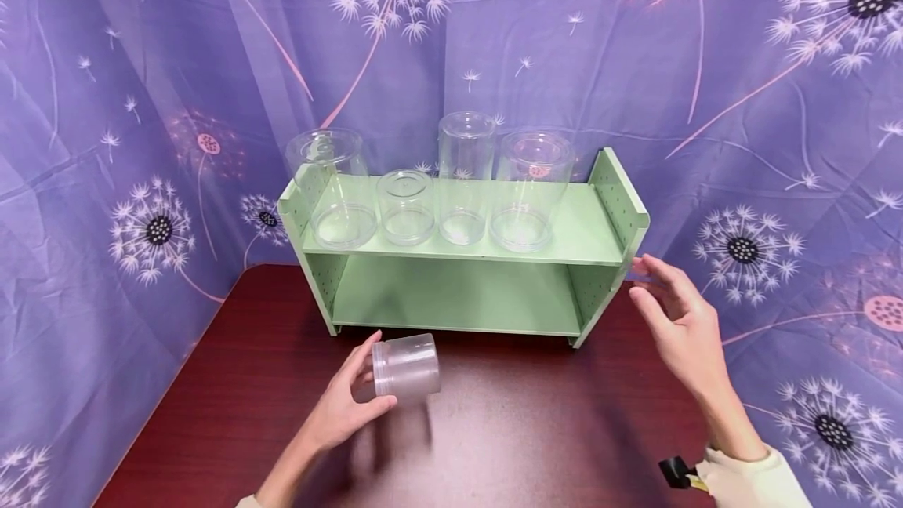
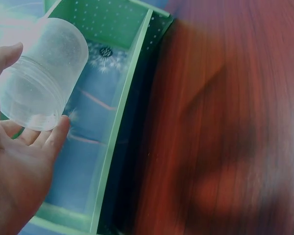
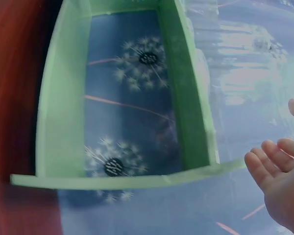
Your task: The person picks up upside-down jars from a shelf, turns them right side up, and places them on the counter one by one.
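Note:
My left hand [image 1: 342,406] holds a small clear plastic jar [image 1: 409,364] by its ridged end, thumb on the near side and fingers on the far side. The jar lies sideways in the air, over the table in front of the green shelf [image 1: 458,295]. In the left wrist view, thumb and fingers span the rim end of the jar [image 2: 54,63]. My right hand [image 1: 684,328] is beside the shelf's right end panel, fingers loosely bent and nothing in it. The right wrist view shows the same hand [image 3: 284,181] by the shelf edge.
On the upper board stand several clear containers: a wide one [image 1: 344,218] at left, a short one [image 1: 406,214], a tall narrow one [image 1: 466,171] and another wide one [image 1: 529,210]. Dark red table [image 1: 508,429] below; purple dandelion-print curtain [image 1: 536,30] behind and at the sides.

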